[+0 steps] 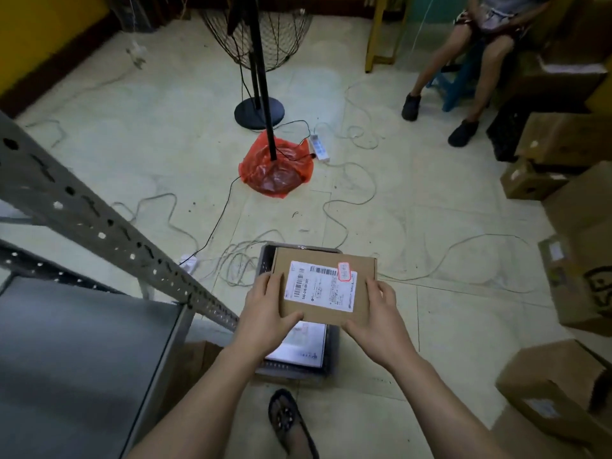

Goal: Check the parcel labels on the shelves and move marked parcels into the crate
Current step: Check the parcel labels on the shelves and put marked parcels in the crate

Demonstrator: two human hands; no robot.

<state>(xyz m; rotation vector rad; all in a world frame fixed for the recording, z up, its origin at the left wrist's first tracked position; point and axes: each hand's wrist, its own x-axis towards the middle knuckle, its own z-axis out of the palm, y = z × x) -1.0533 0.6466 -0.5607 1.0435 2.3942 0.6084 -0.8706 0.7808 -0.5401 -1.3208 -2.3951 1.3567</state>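
Note:
A flat brown cardboard parcel with a white shipping label and a red-outlined sticker hangs above a dark grey crate on the floor. My left hand grips the parcel's left edge, thumb on top. The parcel's right near corner is held by my right hand. Inside the crate, under the parcel, lies a white flat package. A grey metal shelf fills the lower left.
Cardboard boxes are stacked along the right side. A fan stand, a red plastic bag, a power strip and loose cables lie on the tiled floor. A person sits at the back right. My sandalled foot stands before the crate.

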